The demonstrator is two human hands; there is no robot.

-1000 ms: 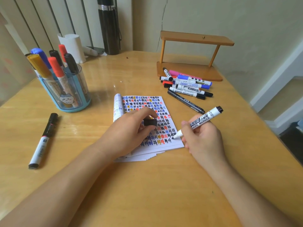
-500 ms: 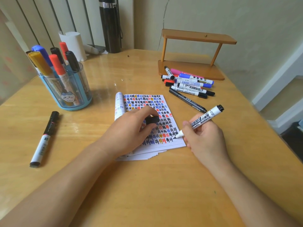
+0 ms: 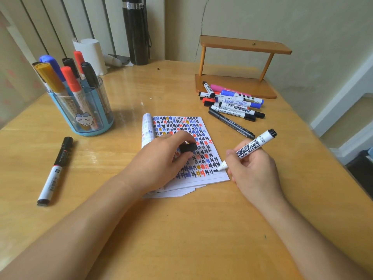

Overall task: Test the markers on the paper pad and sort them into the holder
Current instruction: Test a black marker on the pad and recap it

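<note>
Well out to the left of the left hand (image 3: 159,160) stands the holder (image 3: 105,112), with several capped markers (image 3: 68,81) upright in it. We take these as tested and sorted. Nearer to us, also left of that hand, a lone marker (image 3: 54,170) lies on the tabletop (image 3: 181,229); we cannot tell whether it is a reject or awaits its turn.

The left hand rests on the paper pad (image 3: 177,124), pinning it down, with a black cap (image 3: 188,147) pinched between thumb and forefinger. The open page is almost covered with rows of coloured marks, and only the bottom lines are blank.

Just right of the pad, the right hand (image 3: 252,170) grips an uncapped whiteboard marker (image 3: 249,148) like a pen, its tip touching the paper at the end of the last row. We judge that this marker is being tested now. Capping it and carrying it to the holder are not yet done. Beyond the right hand a pile of markers (image 3: 232,102) waits, so we put the task at around halfway.

Far beyond the left hand stand a white roll (image 3: 90,53) and a black flask (image 3: 136,31), and beyond the pile a wooden stand (image 3: 242,47). From the right hand, the way to the holder runs across the left hand and the pad. Room on the page is short, so a fresh sheet may soon be needed.
</note>
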